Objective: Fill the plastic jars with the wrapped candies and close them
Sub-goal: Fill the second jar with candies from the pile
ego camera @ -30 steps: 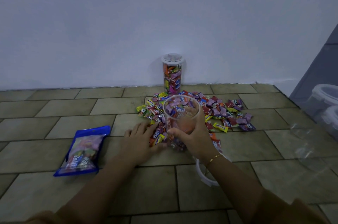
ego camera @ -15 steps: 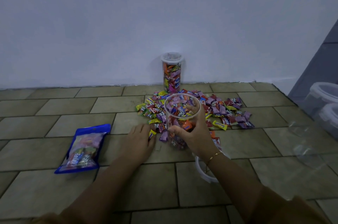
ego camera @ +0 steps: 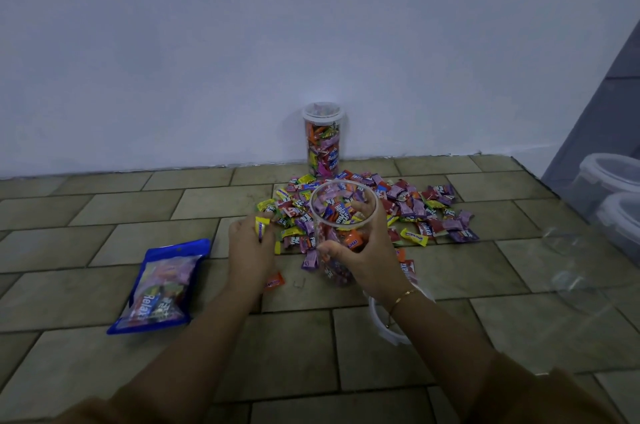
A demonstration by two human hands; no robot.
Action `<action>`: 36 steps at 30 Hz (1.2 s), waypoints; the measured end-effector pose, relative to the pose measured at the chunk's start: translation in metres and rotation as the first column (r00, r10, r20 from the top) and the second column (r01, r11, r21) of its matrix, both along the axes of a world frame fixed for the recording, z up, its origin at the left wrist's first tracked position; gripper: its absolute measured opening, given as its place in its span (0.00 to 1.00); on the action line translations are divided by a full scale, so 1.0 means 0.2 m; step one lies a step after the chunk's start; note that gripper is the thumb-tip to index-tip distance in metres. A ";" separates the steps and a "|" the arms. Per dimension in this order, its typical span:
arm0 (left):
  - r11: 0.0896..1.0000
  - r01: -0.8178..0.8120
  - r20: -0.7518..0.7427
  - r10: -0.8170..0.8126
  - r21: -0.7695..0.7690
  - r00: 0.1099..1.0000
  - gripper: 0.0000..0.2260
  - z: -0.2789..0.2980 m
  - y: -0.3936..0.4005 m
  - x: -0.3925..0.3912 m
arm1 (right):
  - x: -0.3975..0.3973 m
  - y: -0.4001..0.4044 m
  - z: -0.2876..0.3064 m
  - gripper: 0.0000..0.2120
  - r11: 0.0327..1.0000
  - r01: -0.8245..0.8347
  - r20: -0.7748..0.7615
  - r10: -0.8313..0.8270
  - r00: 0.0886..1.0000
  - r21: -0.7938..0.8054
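Now yellow candy (ego camera: pixel 261 225) in left hand (ego camera: pixel 250 247)

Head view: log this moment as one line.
left hand: holds yellow candy | right hand: grips open jar, partly filled | sealed jar: by wall | lid: on floor

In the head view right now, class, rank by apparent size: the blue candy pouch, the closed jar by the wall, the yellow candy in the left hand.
1. blue candy pouch, though nearness to the camera enlarges it.
2. closed jar, farther off, so true ranking against the pouch is unsure.
3. yellow candy, pinched by the left hand, clearly smallest.
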State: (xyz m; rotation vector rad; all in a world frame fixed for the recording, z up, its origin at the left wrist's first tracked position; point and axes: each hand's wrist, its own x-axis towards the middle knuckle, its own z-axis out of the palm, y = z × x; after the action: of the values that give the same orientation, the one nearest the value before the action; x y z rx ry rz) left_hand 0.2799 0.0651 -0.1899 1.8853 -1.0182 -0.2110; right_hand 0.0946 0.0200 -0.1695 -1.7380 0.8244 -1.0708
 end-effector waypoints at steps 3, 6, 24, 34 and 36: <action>0.980 -0.107 -0.340 0.044 -0.168 0.939 0.06 0.16 -0.04 -0.04 | 0.00 0.00 -0.01 0.48 1.000 -0.006 -0.001 0.006 1.000 0.013; 0.919 -0.163 -0.649 -0.121 -0.359 0.751 0.07 0.37 -0.07 -0.10 | 0.00 0.00 -0.01 0.50 1.000 -0.008 0.007 0.007 1.000 0.020; 0.873 0.185 -0.391 -0.379 -0.450 0.838 0.11 0.59 -0.17 -0.34 | -0.01 -0.02 -0.01 0.45 1.000 -0.022 -0.017 0.023 1.000 0.009; 0.882 0.274 -0.277 -0.393 -0.383 0.877 0.09 0.56 -0.16 -0.37 | -0.01 -0.02 0.00 0.51 0.999 -0.030 -0.012 0.031 0.999 0.034; 0.889 0.292 -0.239 -0.388 -0.353 0.890 0.09 0.54 -0.16 -0.37 | 0.00 -0.02 -0.01 0.52 0.999 -0.020 -0.013 0.020 1.000 0.030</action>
State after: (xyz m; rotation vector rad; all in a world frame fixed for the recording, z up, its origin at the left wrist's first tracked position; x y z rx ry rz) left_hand 0.2056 0.0332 -0.0810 1.3289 -1.0944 -0.5057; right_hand 0.0938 0.0164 -0.1708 -1.7263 0.8255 -1.0297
